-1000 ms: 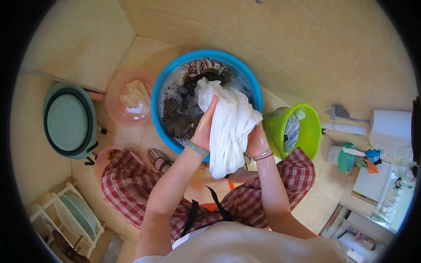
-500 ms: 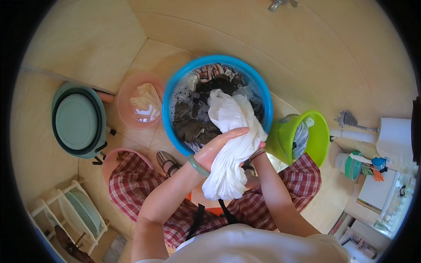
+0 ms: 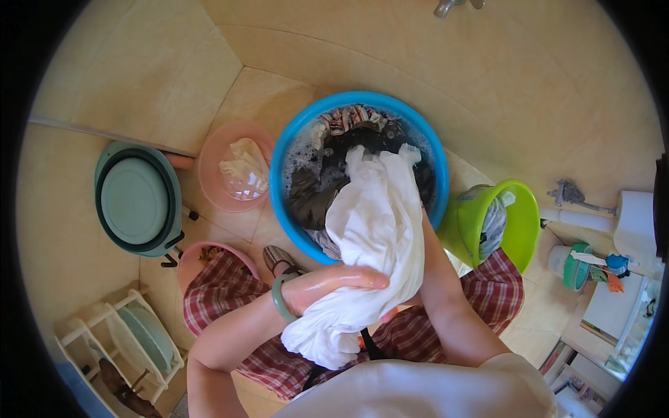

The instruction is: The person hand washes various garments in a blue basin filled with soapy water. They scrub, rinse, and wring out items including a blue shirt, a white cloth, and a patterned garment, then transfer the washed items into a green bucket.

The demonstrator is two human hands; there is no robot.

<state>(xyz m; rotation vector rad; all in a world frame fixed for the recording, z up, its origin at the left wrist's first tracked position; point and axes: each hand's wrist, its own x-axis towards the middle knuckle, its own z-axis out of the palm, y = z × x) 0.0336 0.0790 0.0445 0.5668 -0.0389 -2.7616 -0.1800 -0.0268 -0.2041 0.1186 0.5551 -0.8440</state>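
Observation:
A bunched white cloth garment (image 3: pixel 376 209) hangs between my arms, wet-looking and folded lengthwise. My left hand (image 3: pixel 334 282), with a pale green bangle (image 3: pixel 280 296) at the wrist, is closed round its lower part, thumb across the front. The lower end droops over my lap. Behind the garment's right side my right forearm (image 3: pixel 449 299) reaches forward; the cloth hides my right hand and its fingers. The upper end lies over a blue basin (image 3: pixel 281 202) of sudsy water. Dark clothes (image 3: pixel 306 198) and a striped piece (image 3: pixel 348 118) soak there.
Left of the basin sits a pink basin (image 3: pixel 209 184) with a pale cloth (image 3: pixel 244 164) in water. Farther left is a green folding basin (image 3: pixel 136 198). A lime bucket (image 3: pixel 519 223) holding a plastic bag tilts at the right. A white rack (image 3: pixel 97 324) stands lower left.
The garment has been drawn nearer to me and its upper part now spreads wider. My left hand has come back toward my lap; my right hand has gone forward behind the cloth.

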